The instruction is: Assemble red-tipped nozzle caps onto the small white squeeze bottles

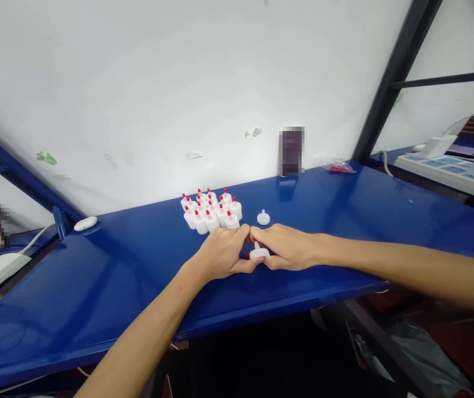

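Note:
In the head view my left hand and my right hand meet over the front part of the blue table. Between their fingers is a white nozzle cap with a small red tip on its spout. Both hands are closed on it, thumbs at its base and forefingers near the tip. A bit of red also shows at the left thumb; what it belongs to is hidden. Just beyond my hands a white nozzle cap without a red tip stands upright. Left of it, several white nozzle caps with red tips are grouped closely.
The blue table runs up to a white wall. A dark phone-like object, blurred out, leans on the wall. A clear bag with red pieces lies at the back right. A white oval object sits at the left edge.

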`<control>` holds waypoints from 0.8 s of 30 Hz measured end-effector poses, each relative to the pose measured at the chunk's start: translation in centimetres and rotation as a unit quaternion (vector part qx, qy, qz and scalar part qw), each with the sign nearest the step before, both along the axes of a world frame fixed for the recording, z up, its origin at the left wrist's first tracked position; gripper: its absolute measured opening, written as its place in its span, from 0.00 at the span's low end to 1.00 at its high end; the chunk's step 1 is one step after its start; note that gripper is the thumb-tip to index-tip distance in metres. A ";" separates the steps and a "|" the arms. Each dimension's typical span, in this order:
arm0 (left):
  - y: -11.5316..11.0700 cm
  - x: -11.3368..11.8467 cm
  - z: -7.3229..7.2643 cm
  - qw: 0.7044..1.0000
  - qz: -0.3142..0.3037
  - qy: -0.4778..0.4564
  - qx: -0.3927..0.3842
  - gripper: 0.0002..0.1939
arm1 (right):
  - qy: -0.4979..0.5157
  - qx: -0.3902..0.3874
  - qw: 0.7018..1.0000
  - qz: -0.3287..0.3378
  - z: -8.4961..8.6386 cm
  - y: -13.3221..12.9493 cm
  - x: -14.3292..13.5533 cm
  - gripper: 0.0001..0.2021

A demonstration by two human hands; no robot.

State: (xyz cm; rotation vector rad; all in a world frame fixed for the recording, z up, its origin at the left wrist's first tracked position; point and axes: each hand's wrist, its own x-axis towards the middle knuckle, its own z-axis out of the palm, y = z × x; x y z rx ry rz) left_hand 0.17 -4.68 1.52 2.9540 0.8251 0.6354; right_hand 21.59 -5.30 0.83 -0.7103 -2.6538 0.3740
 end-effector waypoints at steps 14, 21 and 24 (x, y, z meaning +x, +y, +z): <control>0.1 -0.1 -1.1 1.000 -0.012 -0.004 0.001 0.25 | -0.050 -0.071 0.996 -0.025 0.9 -0.6 -0.2 0.10; 0.9 -0.9 -0.6 0.999 0.004 -0.016 0.046 0.25 | -0.014 -0.012 0.999 -0.047 0.2 -0.1 -0.2 0.09; 0.8 -1.2 -0.2 0.998 0.018 -0.030 0.051 0.23 | -0.046 0.081 0.994 -0.059 0.1 0.3 -0.1 0.12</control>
